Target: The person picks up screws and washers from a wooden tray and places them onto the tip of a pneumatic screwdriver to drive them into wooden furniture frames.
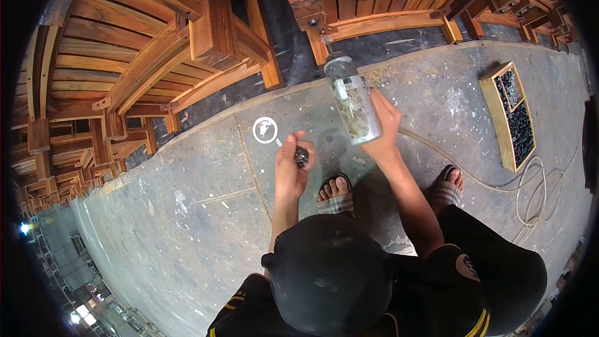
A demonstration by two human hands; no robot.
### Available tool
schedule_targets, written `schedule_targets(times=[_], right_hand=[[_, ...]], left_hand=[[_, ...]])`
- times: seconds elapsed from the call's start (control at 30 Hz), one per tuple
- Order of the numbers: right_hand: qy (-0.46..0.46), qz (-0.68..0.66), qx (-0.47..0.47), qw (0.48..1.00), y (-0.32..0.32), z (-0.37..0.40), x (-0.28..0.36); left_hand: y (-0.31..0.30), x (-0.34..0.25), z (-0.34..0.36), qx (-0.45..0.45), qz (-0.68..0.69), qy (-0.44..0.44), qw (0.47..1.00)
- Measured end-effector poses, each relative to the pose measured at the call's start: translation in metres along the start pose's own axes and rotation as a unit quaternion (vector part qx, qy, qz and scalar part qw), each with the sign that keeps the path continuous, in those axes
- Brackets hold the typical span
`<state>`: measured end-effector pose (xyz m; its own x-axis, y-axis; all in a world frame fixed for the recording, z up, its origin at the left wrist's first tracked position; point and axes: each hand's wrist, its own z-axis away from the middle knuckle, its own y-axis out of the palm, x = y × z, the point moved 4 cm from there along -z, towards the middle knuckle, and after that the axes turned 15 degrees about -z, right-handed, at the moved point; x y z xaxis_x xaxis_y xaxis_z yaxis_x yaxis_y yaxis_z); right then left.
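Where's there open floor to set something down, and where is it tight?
Bare floor spreads left of the left hand, past the white ring, up to the wooden furniture. Another patch lies between the silver tool and wooden tray, beyond the hose. Crowded: around the feet and the tray's near end, where hose coils.

On the floor (187,231), one group of furniture (212,28) stands ahead and to the left of the person (331,274), another group (374,24) ahead and to the right, and the box of small parts (504,130) lies farther right, the looped hose (517,201) by its near end.
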<state>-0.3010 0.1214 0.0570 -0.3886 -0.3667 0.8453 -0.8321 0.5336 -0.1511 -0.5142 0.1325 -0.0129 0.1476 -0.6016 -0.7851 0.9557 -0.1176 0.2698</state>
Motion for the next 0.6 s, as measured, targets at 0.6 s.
schedule_targets(times=[0.6], right_hand=[[-0.018,-0.032,0.014,0.999,-0.031,0.006,0.014]], left_hand=[[0.091,-0.121,-0.071,0.227,0.039,0.030,0.973]])
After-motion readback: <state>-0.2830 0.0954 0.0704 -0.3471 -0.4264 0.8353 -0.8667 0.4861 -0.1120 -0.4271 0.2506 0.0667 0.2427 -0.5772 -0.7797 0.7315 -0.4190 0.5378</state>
